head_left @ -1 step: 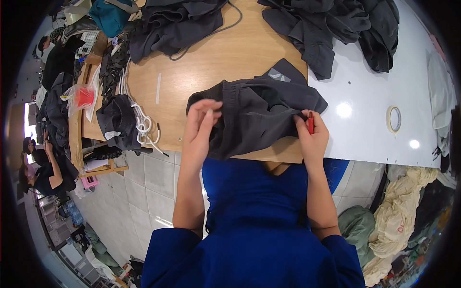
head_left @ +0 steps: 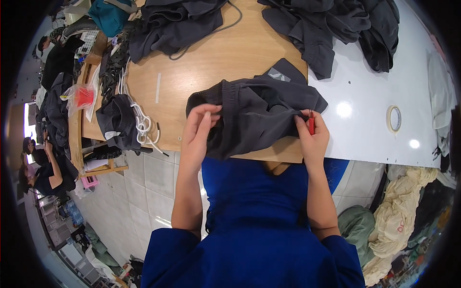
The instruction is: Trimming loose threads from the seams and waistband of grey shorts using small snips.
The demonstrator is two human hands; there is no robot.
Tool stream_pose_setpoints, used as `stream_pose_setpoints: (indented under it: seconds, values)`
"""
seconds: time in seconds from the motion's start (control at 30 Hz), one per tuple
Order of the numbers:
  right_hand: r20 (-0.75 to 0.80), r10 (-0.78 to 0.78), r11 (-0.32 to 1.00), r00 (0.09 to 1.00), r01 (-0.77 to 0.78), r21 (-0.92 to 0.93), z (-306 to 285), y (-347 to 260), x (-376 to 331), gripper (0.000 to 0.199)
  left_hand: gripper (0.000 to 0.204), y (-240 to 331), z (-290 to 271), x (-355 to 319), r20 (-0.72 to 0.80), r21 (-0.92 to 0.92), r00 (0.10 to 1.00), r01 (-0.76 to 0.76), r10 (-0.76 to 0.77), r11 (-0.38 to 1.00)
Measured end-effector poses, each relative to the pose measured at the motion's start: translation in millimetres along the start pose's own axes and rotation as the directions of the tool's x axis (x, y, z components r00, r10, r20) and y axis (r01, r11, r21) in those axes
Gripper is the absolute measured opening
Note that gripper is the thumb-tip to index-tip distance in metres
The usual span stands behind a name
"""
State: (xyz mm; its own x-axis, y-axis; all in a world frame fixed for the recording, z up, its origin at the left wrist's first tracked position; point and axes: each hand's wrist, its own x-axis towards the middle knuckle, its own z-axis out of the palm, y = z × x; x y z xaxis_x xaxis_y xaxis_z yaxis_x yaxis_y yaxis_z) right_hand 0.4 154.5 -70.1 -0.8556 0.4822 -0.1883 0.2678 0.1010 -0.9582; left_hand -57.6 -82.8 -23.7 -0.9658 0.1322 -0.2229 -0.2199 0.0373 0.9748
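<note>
A dark grey garment with a gathered elastic waistband lies bunched at the near edge of the table, its waistband toward the left. A pale printed mark shows on its far part. My left hand is at the waistband opening, fingers bent and apart, with nothing visible between them. At the garment's right side, the fingers of my right hand pinch a fold of the cloth. That same hand also holds a small red-handled tool; its working end is too small to make out.
More dark grey garments are heaped at the far left, and another pile at the far right. A roll of tape lies on the white tabletop. White cords hang beside a dark bundle. Other people sit at the far left.
My left hand has shifted slightly toward me along the waistband. My right hand and the garment look nearly the same.
</note>
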Motion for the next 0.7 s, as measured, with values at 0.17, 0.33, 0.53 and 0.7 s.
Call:
stream_pose_setpoints:
  seconds: [0.17, 0.33, 0.53, 0.7]
  values:
    - [-0.083, -0.148, 0.978, 0.986, 0.158, 0.134, -2.2, -1.6, -20.8, 0.036, 0.019, -32.8, -3.7, -31.9, -0.06, 0.222, 0.973, -0.206, 0.224, 0.953]
    - [-0.111, -0.231, 0.934, 0.967, 0.252, 0.252, -3.3, -7.3, -39.7, 0.032, 0.041, -27.9, 23.5, -53.0, 0.164, 0.583, 0.879, -0.452, 0.447, 0.675]
    - [0.101, -0.407, 0.913, 0.908, 0.401, 0.078, -7.3, -25.2, -51.6, 0.034, 0.066, -26.0, 23.5, -56.7, 0.143, 0.774, 0.896, -0.365, 0.42, 0.516]
    - [0.118, -0.357, 0.922, 0.927, 0.33, 0.203, -4.3, -20.9, -53.1, 0.035, 0.076, -28.4, 10.0, -53.2, 0.148, 0.869, 0.943, -0.268, 0.297, 0.416]
